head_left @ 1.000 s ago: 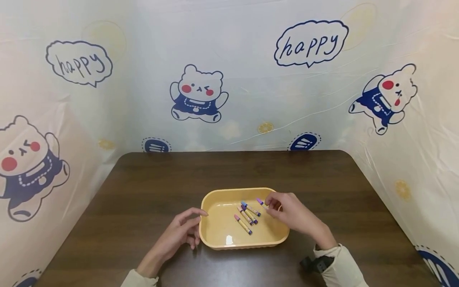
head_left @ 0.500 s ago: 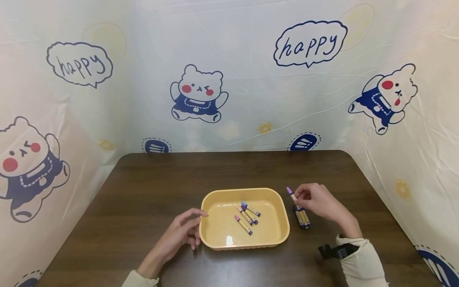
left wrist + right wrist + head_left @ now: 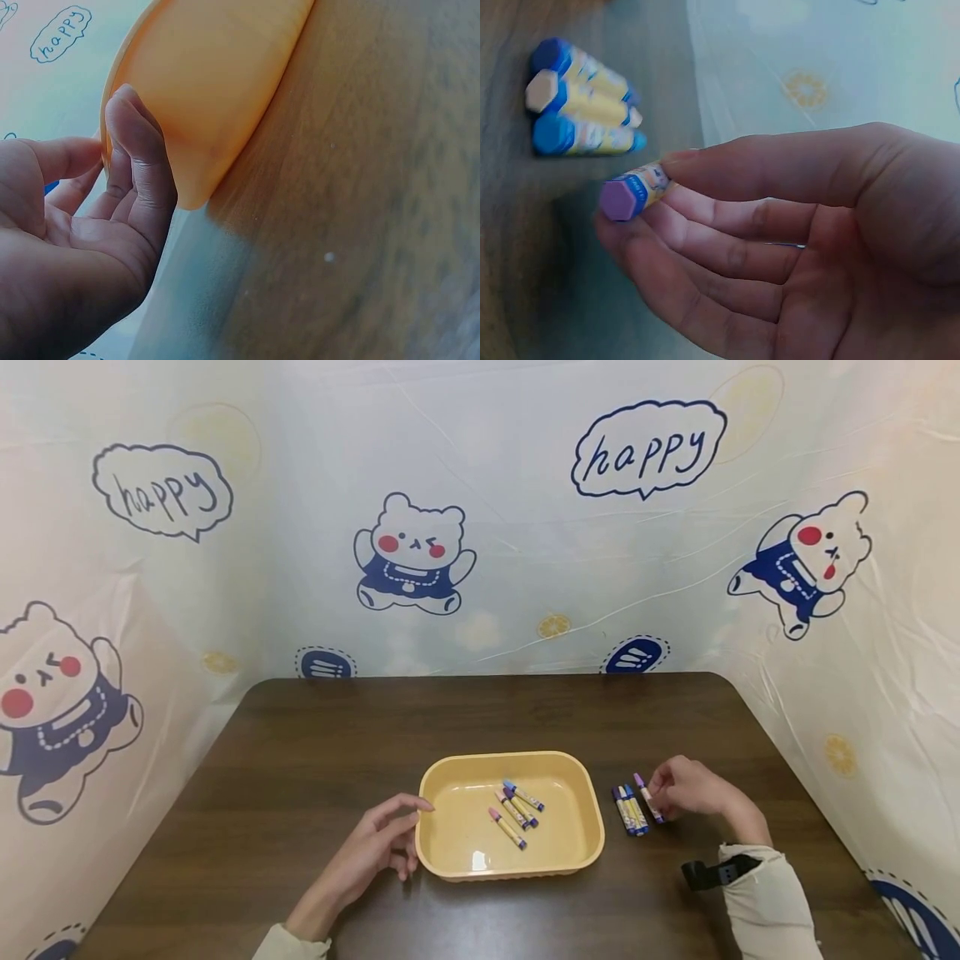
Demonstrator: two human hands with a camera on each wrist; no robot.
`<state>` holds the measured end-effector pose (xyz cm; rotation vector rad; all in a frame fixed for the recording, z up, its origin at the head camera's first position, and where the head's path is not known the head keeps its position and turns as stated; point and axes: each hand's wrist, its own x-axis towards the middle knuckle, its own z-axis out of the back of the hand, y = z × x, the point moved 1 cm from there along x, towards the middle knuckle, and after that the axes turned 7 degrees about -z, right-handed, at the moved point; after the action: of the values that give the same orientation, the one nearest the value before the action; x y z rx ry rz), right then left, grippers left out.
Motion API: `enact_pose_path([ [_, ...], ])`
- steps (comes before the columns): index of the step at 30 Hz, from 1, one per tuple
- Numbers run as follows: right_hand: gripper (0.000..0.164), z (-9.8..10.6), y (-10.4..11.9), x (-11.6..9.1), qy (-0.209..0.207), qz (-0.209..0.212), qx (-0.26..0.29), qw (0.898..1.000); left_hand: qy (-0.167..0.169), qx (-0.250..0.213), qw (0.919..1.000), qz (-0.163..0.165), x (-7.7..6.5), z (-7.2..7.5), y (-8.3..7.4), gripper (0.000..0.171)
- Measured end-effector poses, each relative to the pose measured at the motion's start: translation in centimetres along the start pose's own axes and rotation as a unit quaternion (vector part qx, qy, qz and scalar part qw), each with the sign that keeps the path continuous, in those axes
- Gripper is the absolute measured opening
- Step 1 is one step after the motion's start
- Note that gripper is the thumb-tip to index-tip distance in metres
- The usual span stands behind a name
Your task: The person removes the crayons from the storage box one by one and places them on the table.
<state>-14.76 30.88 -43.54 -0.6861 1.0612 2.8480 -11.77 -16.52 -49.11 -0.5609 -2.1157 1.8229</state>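
Note:
My left hand (image 3: 372,842) holds the left rim of a yellow plastic tray (image 3: 457,835), index fingertip over the edge. In the left wrist view the fingers (image 3: 142,172) lie against the tray's outer wall (image 3: 217,67). To the right of the tray, my right hand (image 3: 692,789) pinches a purple crayon (image 3: 642,785) between thumb and fingers. Its flat purple end (image 3: 619,200) points at the right wrist camera. Just left of it, three crayons (image 3: 628,810) lie side by side on the table: dark blue, pale and lighter blue.
Inside the tray lie several more crayons, among them a light blue one (image 3: 522,795) and a pink one (image 3: 507,828) set apart. The dark wooden table (image 3: 337,727) is enclosed by printed cloth (image 3: 510,568). A black strap (image 3: 720,872) circles the right sleeve.
My right hand has carried the purple crayon out of the tray to the right and lowered it beside the three crayons. My left hand has stayed at the rim.

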Motion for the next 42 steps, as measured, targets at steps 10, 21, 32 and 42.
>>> enact_pose_path([
  [10,0.006,-0.9,-0.5,0.9,0.003,-0.033,0.004,0.999,-0.012,0.009,0.9998,0.008,0.0,-0.1,0.0,0.034],
  [21,0.011,-1.7,-1.1,-1.0,-0.059,-0.03,-0.024,0.998,0.005,-0.01,0.9999,0.004,0.0,-1.1,0.8,0.035],
  [32,0.006,-3.0,-0.3,-2.8,-0.122,-0.008,-0.042,0.992,-0.003,0.005,1.0,-0.003,-0.3,0.0,0.0,0.037],
  [42,0.006,-5.0,4.7,-3.6,-0.196,0.097,-0.082,0.972,-0.006,-0.002,1.0,-0.001,-0.5,0.1,0.0,0.036],
])
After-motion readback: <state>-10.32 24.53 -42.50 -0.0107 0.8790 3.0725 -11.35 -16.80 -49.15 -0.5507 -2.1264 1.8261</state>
